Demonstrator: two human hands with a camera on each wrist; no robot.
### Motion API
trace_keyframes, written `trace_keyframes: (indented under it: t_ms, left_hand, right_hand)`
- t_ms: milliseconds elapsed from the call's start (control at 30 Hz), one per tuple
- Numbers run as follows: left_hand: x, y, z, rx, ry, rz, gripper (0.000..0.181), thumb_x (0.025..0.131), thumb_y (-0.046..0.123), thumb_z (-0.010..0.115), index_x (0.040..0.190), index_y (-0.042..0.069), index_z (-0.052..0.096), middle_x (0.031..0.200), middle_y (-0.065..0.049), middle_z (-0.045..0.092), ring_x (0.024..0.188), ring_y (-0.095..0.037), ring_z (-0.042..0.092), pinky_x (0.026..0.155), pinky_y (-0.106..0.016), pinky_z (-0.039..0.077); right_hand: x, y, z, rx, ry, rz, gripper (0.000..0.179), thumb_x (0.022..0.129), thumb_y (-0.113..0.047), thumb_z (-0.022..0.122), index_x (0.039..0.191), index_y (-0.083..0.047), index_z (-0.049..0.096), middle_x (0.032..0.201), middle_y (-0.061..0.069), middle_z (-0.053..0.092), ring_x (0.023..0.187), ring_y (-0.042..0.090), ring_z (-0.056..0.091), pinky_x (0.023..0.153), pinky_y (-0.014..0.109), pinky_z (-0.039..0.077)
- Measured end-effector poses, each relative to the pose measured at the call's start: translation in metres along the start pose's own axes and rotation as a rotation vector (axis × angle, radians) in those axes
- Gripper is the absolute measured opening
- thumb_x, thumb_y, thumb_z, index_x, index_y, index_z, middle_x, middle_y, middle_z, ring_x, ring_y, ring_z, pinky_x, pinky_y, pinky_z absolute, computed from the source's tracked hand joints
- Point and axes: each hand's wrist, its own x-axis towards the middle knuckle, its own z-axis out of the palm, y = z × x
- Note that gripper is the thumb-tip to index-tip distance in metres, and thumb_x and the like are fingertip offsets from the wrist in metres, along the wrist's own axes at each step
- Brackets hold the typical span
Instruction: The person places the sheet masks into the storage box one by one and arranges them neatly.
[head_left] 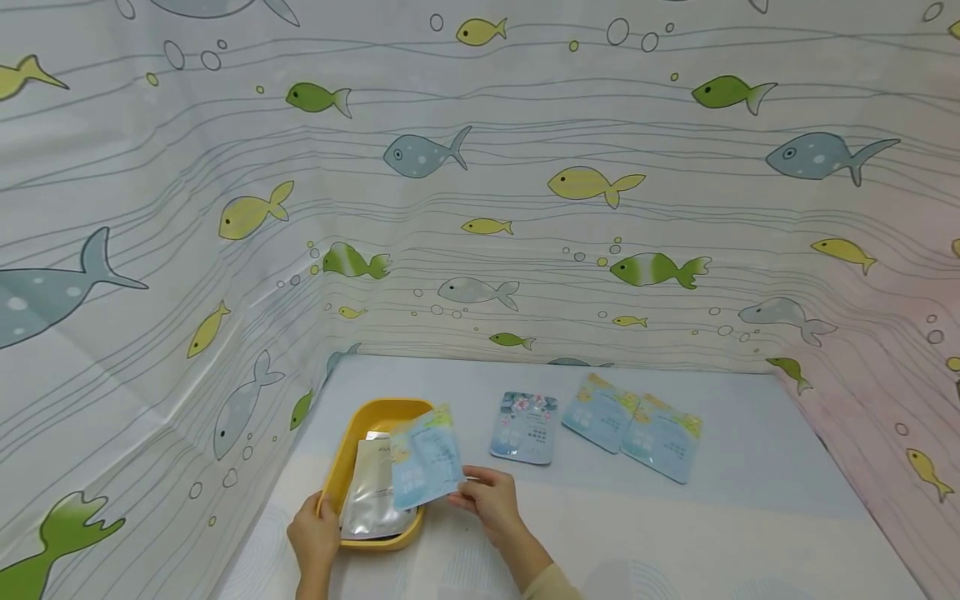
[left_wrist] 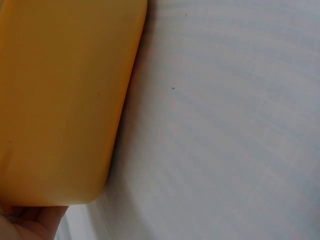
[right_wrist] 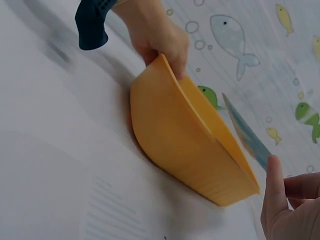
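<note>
In the head view, my left hand [head_left: 315, 533] grips the near left rim of a yellow plastic basin [head_left: 339, 471]. Silver sachets [head_left: 369, 500] lie inside it. My right hand [head_left: 489, 502] pinches the lower right corner of a light blue sachet [head_left: 424, 465], tilted over the basin's right side. From the right wrist view, that blue sachet [right_wrist: 250, 140] shows nearly edge-on between the thumb and fingers of the right hand [right_wrist: 295, 212], above the basin [right_wrist: 175, 130]. The left wrist view has mostly the basin's outer wall [left_wrist: 65, 110], with part of the left hand [left_wrist: 37, 224] below.
Right of the basin lies a flowered blue sachet [head_left: 523, 428]. Farther right, two light blue sachets with yellow corners [head_left: 602, 413] lie side by side on the pale table [head_left: 600, 533]. A fish-print sheet [head_left: 525, 250] walls the back and both sides.
</note>
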Motion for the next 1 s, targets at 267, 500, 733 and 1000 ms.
trace_keyframes:
  t_ms: [267,500,733,1000]
  left_hand:
    - [0.0,0.001,-0.001,0.004,-0.007,-0.018,0.016,0.084,-0.004,0.056,0.092,-0.016,0.062,0.085,-0.035,0.063,0.075,-0.056,0.058,0.068,-0.061,0.043]
    - [0.0,0.003,-0.002,0.003,0.0,-0.012,0.015,0.083,-0.005,0.057,0.091,-0.016,0.062,0.084,-0.035,0.063,0.074,-0.055,0.058,0.067,-0.061,0.043]
    - [0.0,0.002,-0.001,0.005,-0.006,-0.025,0.016,0.084,-0.004,0.056,0.093,-0.016,0.062,0.086,-0.035,0.063,0.077,-0.056,0.058,0.069,-0.061,0.043]
    - [0.0,0.003,-0.001,0.011,-0.022,-0.039,0.018,0.085,-0.004,0.055,0.095,-0.017,0.061,0.088,-0.036,0.062,0.079,-0.056,0.058,0.071,-0.061,0.044]
  right_hand:
    - [-0.001,0.001,0.014,-0.057,0.088,-0.001,0.035,0.076,0.015,0.055,0.111,0.018,0.057,0.087,0.015,0.061,0.064,0.014,0.066,0.066,0.03,0.056]
    - [-0.001,0.01,0.025,-0.127,0.132,-0.01,0.034,0.072,0.015,0.054,0.106,0.015,0.062,0.087,0.015,0.061,0.059,0.013,0.065,0.062,0.03,0.056]
    - [-0.004,0.018,0.035,-0.213,0.133,-0.065,0.031,0.073,0.015,0.055,0.103,0.014,0.062,0.074,0.008,0.055,0.056,0.017,0.066,0.059,0.032,0.056]
    - [-0.01,0.029,0.043,-0.298,0.125,-0.104,0.017,0.072,0.014,0.06,0.09,0.012,0.062,0.066,0.007,0.058,0.058,0.025,0.068,0.059,0.034,0.056]
